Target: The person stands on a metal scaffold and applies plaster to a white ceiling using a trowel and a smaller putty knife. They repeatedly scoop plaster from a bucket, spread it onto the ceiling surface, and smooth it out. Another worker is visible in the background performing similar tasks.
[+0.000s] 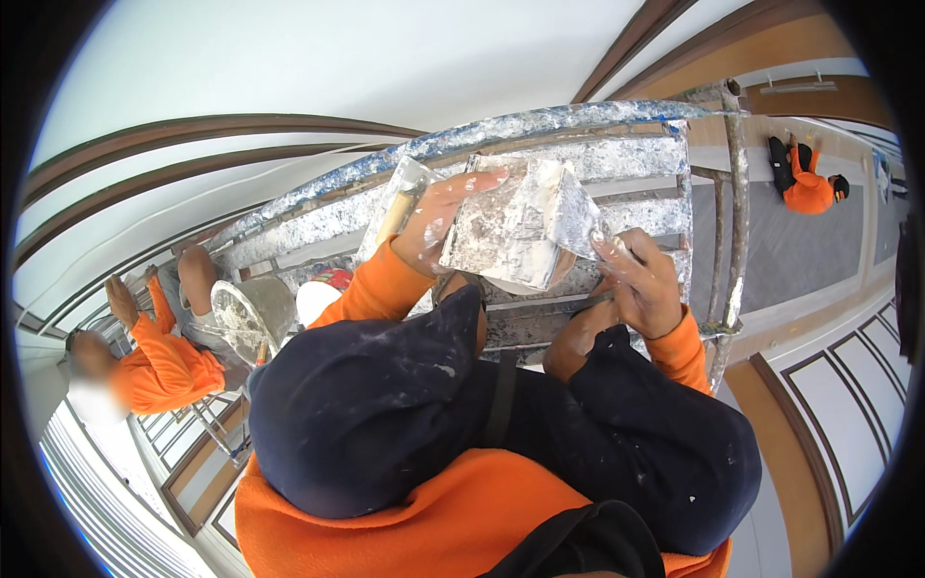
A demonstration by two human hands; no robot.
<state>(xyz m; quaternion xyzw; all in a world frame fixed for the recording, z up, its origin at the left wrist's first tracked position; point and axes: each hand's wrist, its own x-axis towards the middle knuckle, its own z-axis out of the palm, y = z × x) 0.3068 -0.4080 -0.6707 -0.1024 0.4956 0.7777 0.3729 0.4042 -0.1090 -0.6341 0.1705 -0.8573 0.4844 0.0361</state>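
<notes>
white-smeared, the board (482, 236) was over the scaffold planks (631, 159); the left hand (436, 220) had its fingers clamped on one side, the right hand (644, 281) its fingers pinched on a scraper (576, 217).

Cannot see most fingers of the left hand (434, 223), hidden under the putty-smeared plate (487, 236); cannot make out the full grip of the right hand (644, 284) on the whitened blade (575, 210). Well left of both, see only blur on a co-worker's head (93, 371); nearer, a red item (332, 278) partly behind the sleeve (371, 287). Far beyond the right hand, cannot discern a distant person's (807, 193) tiny hands
</notes>
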